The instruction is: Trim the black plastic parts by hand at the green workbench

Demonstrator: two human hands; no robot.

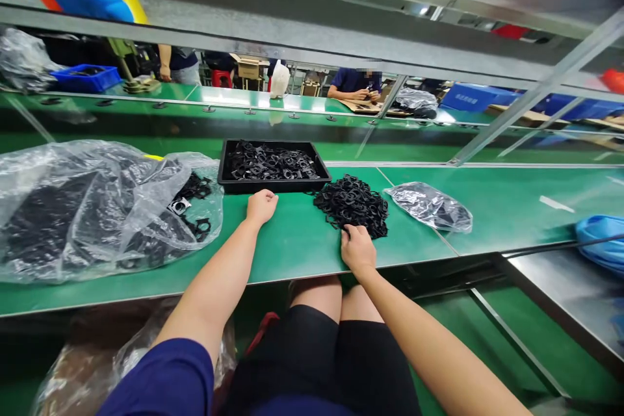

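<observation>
A heap of small black ring-shaped parts (pixel 353 203) lies on the green tabletop (pixel 297 240). My right hand (pixel 358 247) is at the heap's near edge, its fingers curled together against the parts; what they grip is too small to name. Just in front of the black tray (pixel 275 187), my left hand (pixel 262 206) is closed above the tabletop, and anything inside its fingers is hidden. Many black parts (pixel 273 162) fill the tray, which sits behind and to the left of the heap.
A large clear plastic bag (pixel 97 208) of black parts covers the left of the table. Right of the heap lies a smaller clear bag (pixel 431 206). A metal frame post (pixel 526 97) rises behind. Across the far bench a person (pixel 355 83) sits with both hands raised.
</observation>
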